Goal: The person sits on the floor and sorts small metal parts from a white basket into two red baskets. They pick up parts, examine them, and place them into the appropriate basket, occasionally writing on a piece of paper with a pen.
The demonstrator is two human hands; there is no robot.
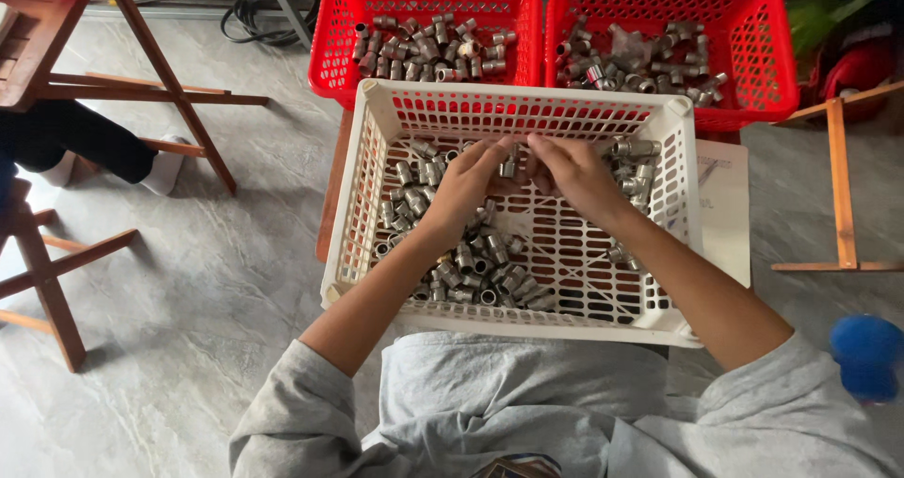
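A white plastic basket (375,216) rests on my lap and holds several small metal pipe fittings (480,269). My left hand (463,188) and my right hand (572,170) meet over the basket's middle. Both pinch one small metal fitting (508,166) between their fingertips. More fittings lie along the basket's right side (637,158).
Two red baskets (339,45) (767,35) with several metal fittings stand beyond the white one. A wooden stool leg (169,73) and another person's legs are at the left. A wooden frame (838,177) stands at the right, a blue object (866,356) by my right elbow.
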